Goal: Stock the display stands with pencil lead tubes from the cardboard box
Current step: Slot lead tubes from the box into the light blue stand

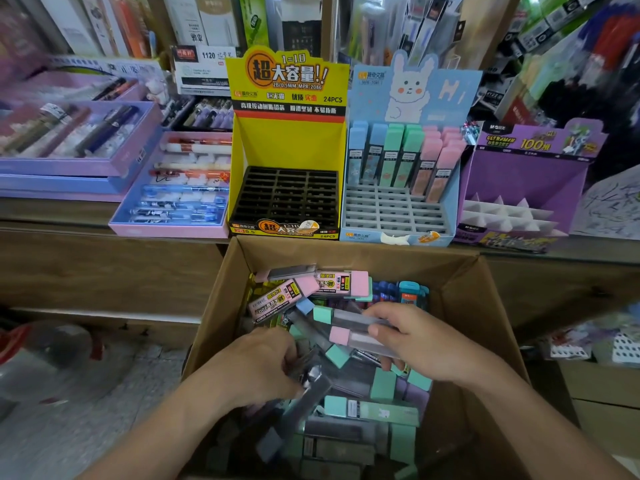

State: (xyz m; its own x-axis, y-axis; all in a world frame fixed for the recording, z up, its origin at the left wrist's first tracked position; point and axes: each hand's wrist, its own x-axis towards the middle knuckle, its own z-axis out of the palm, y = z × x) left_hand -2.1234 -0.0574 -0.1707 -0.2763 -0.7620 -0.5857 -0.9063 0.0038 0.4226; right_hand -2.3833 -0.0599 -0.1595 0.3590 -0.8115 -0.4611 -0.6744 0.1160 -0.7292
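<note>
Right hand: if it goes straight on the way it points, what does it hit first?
Likely the pink-capped tubes atop the pile in the box. The right hand, gripping two tubes, points left and away towards them. Depth is unclear; it may pass above.

So the tabletop (52, 213) is a brownish counter running left to right, pretty packed. Far left there's a stack of lilac pen boxes (59, 168), lids off, pens lying flat inside. Just beside them sits a pink pen tray (166, 232), overhanging the front edge a bit. Then three stands side by side, touching: a yellow display stand (287, 143) with a black slot grid, a blue display stand (450, 88) with a bunny header and a grey grid, and a purple display stand (519, 174) with white dividers on the far right.
</note>
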